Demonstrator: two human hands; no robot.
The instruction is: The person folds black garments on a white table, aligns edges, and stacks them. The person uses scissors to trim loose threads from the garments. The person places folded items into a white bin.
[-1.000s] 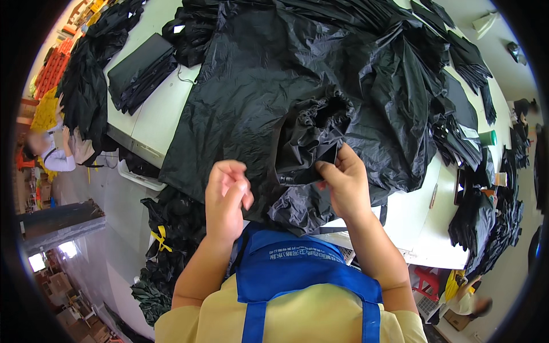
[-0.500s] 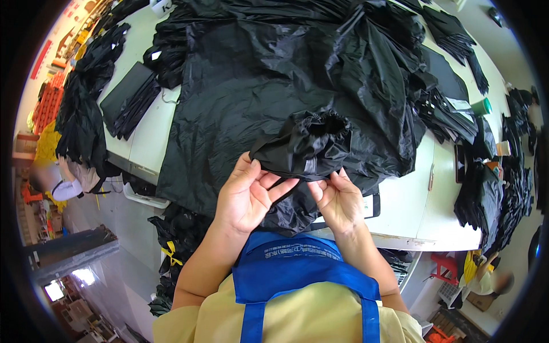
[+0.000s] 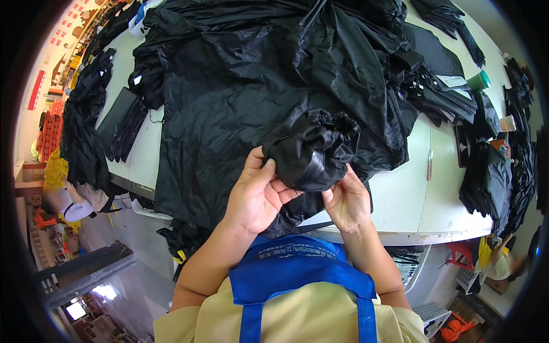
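Note:
A black gathered fabric piece (image 3: pixel 311 154), puckered round its upper opening and with a shiny patch at its front, is held up between my hands. My left hand (image 3: pixel 251 194) pinches its left edge between thumb and fingers, palm turned up. On the lower right edge, the thumb and fingers of my right hand (image 3: pixel 350 204) close on the same piece. Beneath and beyond it a large black garment (image 3: pixel 217 97) of thin, glossy cloth lies spread and creased over the table. Some of its cloth bunches below my hands, against my blue apron (image 3: pixel 303 268).
The white table (image 3: pixel 400 200) carries folded black stacks at left (image 3: pixel 123 123) and right (image 3: pixel 434 97). A small cutter-like tool (image 3: pixel 430 166), a dark phone-like slab (image 3: pixel 461 146) and a green cup-like object (image 3: pixel 479 82) lie at right. Other people (image 3: pixel 74 206) are beyond both table ends.
The gathered piece has tilted, showing more of its front face and shiny patch. Both hands keep their hold, with fingers shifted slightly along the edge. The whole view has shifted a little.

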